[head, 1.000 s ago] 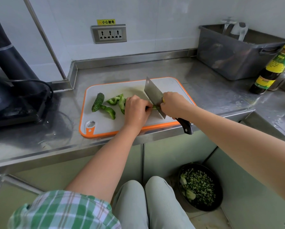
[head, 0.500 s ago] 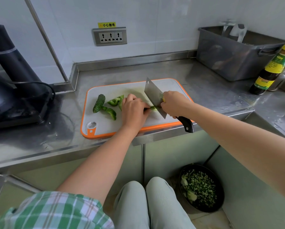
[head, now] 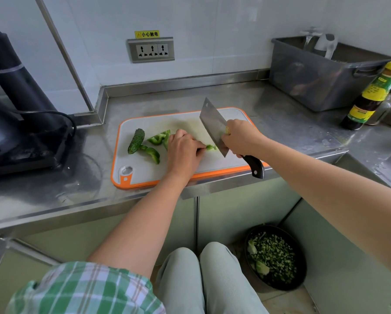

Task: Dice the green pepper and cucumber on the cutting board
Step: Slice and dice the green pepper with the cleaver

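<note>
1. L hand (head: 183,152) rests on the cutting board (head: 144,173), fingers curled, tips pinning a pepper strip (head: 210,147); the strip's end sticks out just past the fingertips, twd the blade.
2. R hand (head: 242,139) is clenched round the cleaver (head: 212,123) handle; blade tilted, edge at the strip. Touching or not: can't tell.
3. Cucumber (head: 135,141) & other pepper pieces (head: 158,139) lie on the board just left of L hand.

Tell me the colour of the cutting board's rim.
Orange, around a pale grey cutting board; the head view shows it.
</note>
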